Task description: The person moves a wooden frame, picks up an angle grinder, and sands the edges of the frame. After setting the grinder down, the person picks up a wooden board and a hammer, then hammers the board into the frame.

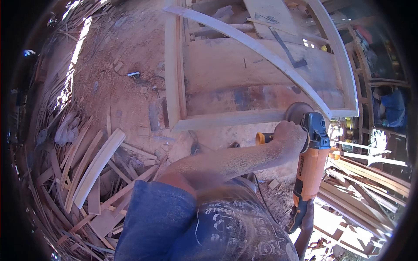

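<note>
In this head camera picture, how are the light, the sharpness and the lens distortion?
Head view: strong fisheye, a dark round border, and the curved wooden strip and frame bend outward. Harsh sun burns out the scrap wood at upper left and spots at lower right. The left hand and orange grinder are fairly sharp; the shirt nearest the lens is blurred.

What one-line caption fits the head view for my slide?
Both hands hold an orange angle grinder, its disc at a curved wooden strip.

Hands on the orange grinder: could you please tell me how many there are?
2: the left hand grips the side handle by the disc; the right hand holds the grinder body's rear end.
</note>
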